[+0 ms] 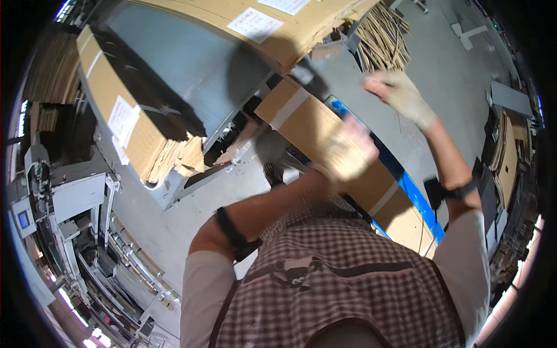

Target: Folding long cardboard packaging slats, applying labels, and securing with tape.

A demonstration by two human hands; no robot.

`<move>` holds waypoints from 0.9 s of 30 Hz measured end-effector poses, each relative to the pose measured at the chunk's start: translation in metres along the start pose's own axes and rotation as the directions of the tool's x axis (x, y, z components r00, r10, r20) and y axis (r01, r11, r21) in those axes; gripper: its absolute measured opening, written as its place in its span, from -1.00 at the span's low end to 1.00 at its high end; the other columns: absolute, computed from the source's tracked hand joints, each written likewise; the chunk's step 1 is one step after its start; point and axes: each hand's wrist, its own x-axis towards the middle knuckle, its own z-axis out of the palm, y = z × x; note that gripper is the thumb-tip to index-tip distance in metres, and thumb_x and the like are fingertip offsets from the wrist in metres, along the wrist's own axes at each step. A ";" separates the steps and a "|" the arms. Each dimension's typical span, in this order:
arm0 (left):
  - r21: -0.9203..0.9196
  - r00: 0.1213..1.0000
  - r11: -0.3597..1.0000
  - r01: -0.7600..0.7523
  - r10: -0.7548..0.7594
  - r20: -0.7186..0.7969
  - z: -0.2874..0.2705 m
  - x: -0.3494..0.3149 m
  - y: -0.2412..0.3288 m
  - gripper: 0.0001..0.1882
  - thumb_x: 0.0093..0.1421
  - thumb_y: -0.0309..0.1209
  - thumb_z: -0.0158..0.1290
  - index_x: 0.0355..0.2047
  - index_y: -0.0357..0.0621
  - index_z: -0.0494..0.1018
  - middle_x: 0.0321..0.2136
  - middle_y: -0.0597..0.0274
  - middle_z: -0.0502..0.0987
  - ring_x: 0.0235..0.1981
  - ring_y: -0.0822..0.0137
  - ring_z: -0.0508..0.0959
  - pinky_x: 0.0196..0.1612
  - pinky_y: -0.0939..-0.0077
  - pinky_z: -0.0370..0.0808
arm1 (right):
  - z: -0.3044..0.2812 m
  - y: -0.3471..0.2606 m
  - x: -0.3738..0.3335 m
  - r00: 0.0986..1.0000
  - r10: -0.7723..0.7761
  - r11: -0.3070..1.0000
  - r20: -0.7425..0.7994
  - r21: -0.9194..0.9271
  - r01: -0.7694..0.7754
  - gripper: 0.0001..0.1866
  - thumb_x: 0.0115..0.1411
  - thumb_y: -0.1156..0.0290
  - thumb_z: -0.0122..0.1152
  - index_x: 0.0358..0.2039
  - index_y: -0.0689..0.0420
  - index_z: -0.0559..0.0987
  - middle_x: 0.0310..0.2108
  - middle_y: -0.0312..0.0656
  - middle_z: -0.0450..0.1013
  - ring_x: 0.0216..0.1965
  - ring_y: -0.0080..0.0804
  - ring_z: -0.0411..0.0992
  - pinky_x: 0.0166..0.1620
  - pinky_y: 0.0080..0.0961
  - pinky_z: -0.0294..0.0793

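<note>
Left hand, gloved and blurred, lies flat on the top face of a stack of flattened cardboard sheets. Fingers look together and spread on the cardboard, not wrapped round it; blur hides the detail. Right hand, gloved too, is raised in the air just past the stack's far side, touching nothing, fingers loosely curled and a little apart.

The stack's long axis runs diagonally, from the upper middle of the view down to the lower right, near end by the person's right elbow. A pale strap crosses it near the far end and another near the near end. It rests on a blue pallet, whose edge shows along the stack's right side.

A second bundle of flat cardboard, with a white label, sits to the left on a grey steel table, its ragged end pointing toward the person. A third labelled bundle lies along the table's far edge. Loose strips are piled at top right. A machine stands at left. Checked apron fills the bottom.
</note>
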 end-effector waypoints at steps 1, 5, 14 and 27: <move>-0.047 0.986 0.991 -0.123 0.127 0.110 0.014 0.009 0.039 -0.44 -0.08 -0.03 0.19 -0.12 -0.08 0.45 -0.19 0.12 0.45 -0.03 -0.01 0.40 0.12 -0.06 0.27 | -0.016 -0.005 -0.039 0.996 0.063 0.983 -0.060 0.174 -0.051 -0.73 0.35 0.27 0.12 -0.28 0.21 0.66 -0.51 -0.39 0.48 -0.60 -0.74 0.23 -0.51 -0.72 0.23; 0.035 0.717 0.908 -0.417 0.304 0.627 0.133 0.043 0.148 -0.08 -0.20 0.13 0.35 0.11 -0.15 0.43 -0.01 0.04 0.50 0.10 0.04 0.45 0.23 -0.08 0.19 | -0.009 -0.035 -0.223 0.999 0.038 0.670 0.004 0.741 -0.028 -0.24 0.06 -0.13 0.36 0.04 0.28 0.46 -0.23 -0.12 0.54 -0.47 -0.54 0.49 -0.47 -0.68 0.44; -0.509 0.608 0.828 0.235 0.283 0.742 0.097 0.035 0.223 -0.19 -0.41 -0.03 0.49 -0.15 -0.28 0.59 -0.18 0.01 0.62 -0.15 0.16 0.62 -0.13 0.31 0.57 | 0.191 0.140 -0.617 0.638 0.554 0.494 -0.535 0.828 0.264 -0.14 0.16 -0.42 0.01 0.16 0.09 0.36 0.05 -0.07 0.42 0.18 -0.16 0.36 0.11 -0.17 0.42; -0.580 0.985 0.805 -0.123 0.028 -0.171 -0.043 -0.206 0.239 0.29 -0.37 -0.11 0.50 0.31 -0.28 0.00 0.15 -0.18 0.24 0.20 -0.11 0.30 0.23 0.06 0.27 | 0.202 -0.054 -0.447 0.964 0.095 0.795 -0.250 0.602 0.077 0.29 -0.20 -0.05 0.50 0.40 0.20 -0.07 0.35 0.00 0.09 0.35 -0.15 0.12 0.36 -0.18 0.11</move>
